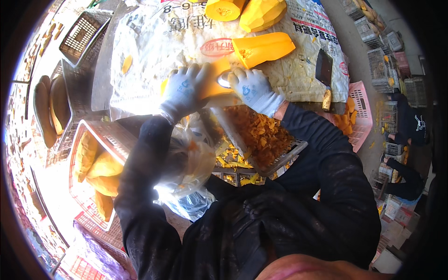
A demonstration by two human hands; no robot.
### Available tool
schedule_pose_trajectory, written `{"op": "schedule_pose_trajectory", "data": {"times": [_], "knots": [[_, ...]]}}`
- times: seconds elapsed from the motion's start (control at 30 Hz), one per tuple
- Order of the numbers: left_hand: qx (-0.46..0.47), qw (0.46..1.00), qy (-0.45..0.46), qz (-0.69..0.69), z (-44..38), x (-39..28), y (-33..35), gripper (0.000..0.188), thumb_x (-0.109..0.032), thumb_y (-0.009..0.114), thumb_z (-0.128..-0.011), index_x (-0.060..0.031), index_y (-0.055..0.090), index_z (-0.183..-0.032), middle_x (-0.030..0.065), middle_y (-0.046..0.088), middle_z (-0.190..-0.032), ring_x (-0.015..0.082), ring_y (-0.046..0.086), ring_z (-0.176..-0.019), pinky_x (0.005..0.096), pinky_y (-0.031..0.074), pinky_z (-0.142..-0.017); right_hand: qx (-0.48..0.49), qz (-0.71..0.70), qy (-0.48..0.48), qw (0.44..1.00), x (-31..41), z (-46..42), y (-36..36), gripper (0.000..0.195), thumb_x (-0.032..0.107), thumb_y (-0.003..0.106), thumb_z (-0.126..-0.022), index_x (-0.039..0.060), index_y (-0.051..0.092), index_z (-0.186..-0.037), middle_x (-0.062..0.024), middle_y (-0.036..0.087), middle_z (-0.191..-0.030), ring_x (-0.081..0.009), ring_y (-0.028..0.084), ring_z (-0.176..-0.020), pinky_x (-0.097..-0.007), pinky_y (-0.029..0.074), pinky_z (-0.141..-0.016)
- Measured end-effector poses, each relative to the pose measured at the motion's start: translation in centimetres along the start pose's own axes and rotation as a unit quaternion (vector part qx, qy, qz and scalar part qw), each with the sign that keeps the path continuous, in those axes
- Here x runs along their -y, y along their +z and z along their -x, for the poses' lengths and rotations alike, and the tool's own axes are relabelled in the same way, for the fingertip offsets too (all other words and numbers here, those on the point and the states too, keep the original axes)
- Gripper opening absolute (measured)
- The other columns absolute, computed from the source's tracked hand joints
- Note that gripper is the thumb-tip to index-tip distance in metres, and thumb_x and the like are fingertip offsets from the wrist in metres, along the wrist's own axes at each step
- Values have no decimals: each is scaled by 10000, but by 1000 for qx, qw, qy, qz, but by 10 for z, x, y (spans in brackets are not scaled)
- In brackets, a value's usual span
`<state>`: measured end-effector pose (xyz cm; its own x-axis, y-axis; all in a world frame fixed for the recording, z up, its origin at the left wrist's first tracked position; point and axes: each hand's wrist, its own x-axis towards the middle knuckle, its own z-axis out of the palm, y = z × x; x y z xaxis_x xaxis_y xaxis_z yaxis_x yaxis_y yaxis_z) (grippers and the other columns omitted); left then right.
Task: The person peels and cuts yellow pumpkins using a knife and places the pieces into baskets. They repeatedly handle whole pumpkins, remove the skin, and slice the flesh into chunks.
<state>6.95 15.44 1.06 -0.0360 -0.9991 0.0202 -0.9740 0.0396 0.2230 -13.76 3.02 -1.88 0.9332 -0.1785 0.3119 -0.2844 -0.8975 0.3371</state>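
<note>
On a plastic sack [147,45] spread over the work surface lies a peeled orange pumpkin piece [215,82]. My gloved left hand [185,89] grips its left part. In my gloved right hand [252,87] is a shiny metal scoop or spoon [223,80], its bowl against the right end of the piece; the handle is hidden by my fingers. Just beyond lies a halved peeled pumpkin [264,49] with its seed hollow showing. More peeled pumpkins [262,14] rest at the far edge. A cleaver [324,68] with a wooden handle lies to the right.
Below the surface's near edge stands a crate of orange pumpkin scraps [269,136], with a clear plastic bag [196,154] beside it. A pink crate [362,115] at right holds orange pieces. Another crate [115,140] at left holds peeled pumpkins. Other people work far right.
</note>
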Motion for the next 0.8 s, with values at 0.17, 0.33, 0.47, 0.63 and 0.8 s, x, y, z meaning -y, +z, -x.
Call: {"op": "schedule_pose_trajectory", "data": {"times": [0.17,0.33,0.47,0.63,0.8], "knots": [[-1,1000,-7,1,1,1,3,931,-343,817,-708,-86,382,-1490,187,554,-1289,379,569,-1154,479,454,-977,131,-54,-54,988,-13,-14,-18,117,218,618,-881,119,642,-939,-68,681,-865,-210,689,-743,-345,522,-605],[-14,1000,11,-14,2,-2,5,916,-389,805,-729,-103,388,-1493,186,552,-1303,378,564,-1168,471,453,-990,178,-118,-73,974,-28,-12,-40,119,207,647,-865,118,626,-942,-94,679,-834,-265,708,-762,-386,548,-628],[-14,1000,23,-14,3,-4,4,907,-410,795,-744,-101,389,-1494,184,553,-1304,382,558,-1179,471,451,-994,194,-172,-39,965,-36,23,-63,133,120,658,-822,116,616,-948,-102,666,-851,-305,693,-760,-412,543,-628],[-17,999,25,-17,2,-4,2,893,-418,777,-764,-91,383,-1495,188,550,-1306,386,560,-1166,479,456,-984,259,-156,67,951,-41,50,-82,137,149,664,-846,98,612,-962,-124,645,-851,-342,668,-767,-440,539,-649],[-36,994,-87,-61,-2,-16,9,870,-439,744,-797,-76,364,-1491,194,518,-1347,392,567,-1130,505,471,-935,87,-268,239,929,-29,28,-53,178,200,656,-890,86,620,-1022,-174,646,-896,-382,656,-814,-459,531,-683]]}}
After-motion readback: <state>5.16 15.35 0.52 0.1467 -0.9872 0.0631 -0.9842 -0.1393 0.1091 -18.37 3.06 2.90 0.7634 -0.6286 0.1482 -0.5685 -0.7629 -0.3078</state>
